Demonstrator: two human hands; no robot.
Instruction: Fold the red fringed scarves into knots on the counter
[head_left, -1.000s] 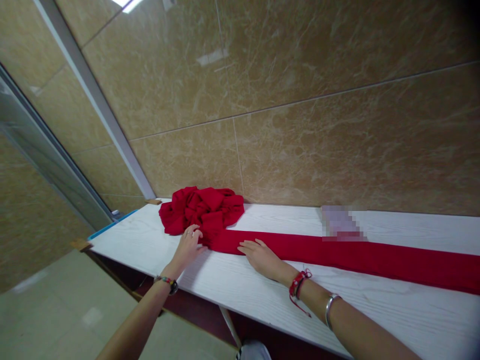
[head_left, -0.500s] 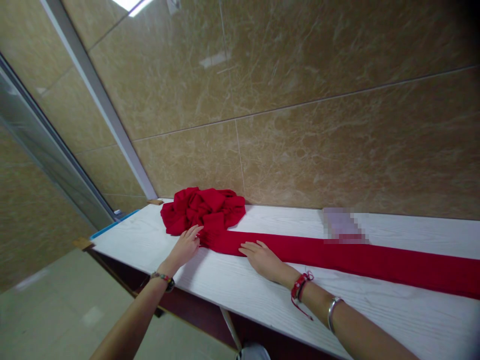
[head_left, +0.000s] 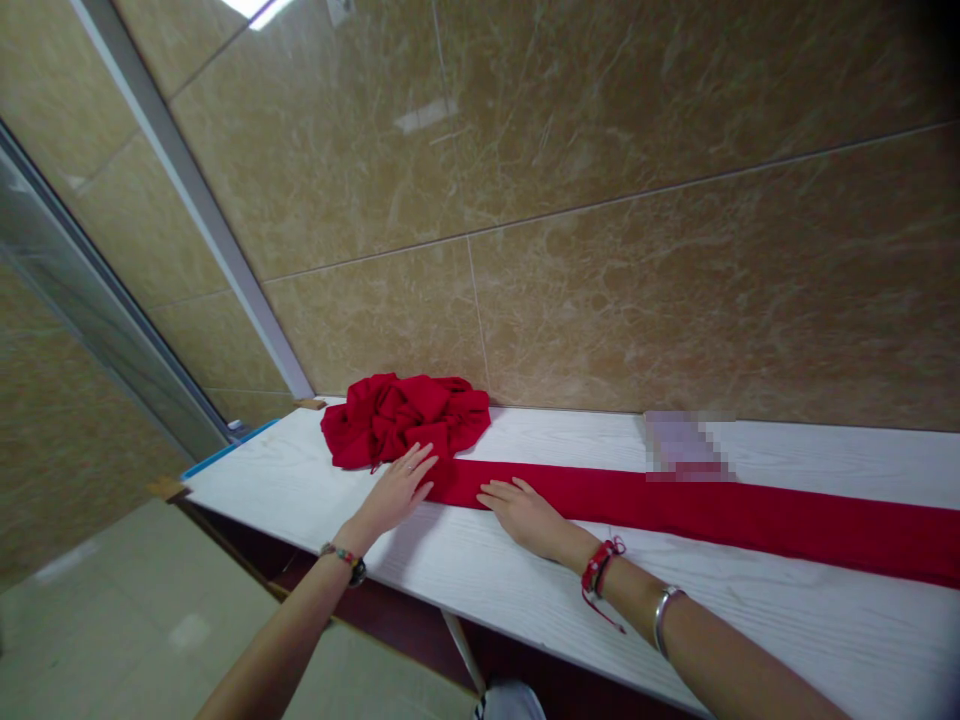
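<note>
A long red cloth [head_left: 675, 505] lies as a flat folded strip along the white table, running off the right side of the view. Its left end joins a crumpled heap of the same red cloth [head_left: 405, 410] against the wall. My left hand [head_left: 397, 490] rests on the strip just in front of the heap, fingers outstretched. Farther right, my right hand [head_left: 525, 515] lies flat on the strip near its front edge, fingers extended. Neither hand grips the cloth. The palms' undersides are hidden.
The white wood-grain tabletop [head_left: 787, 640] borders a tan marbled wall [head_left: 675, 300]. Behind the strip lies a blurred, pixelated flat item [head_left: 682, 445]. A wooden block [head_left: 169, 488] sits at the left corner, near a blue edge [head_left: 229, 450]. Below is an open shelf.
My left hand has shifted right from the cloth's left edge onto the strip, its fingers straightening out. My right hand has stayed in place on the cloth.
</note>
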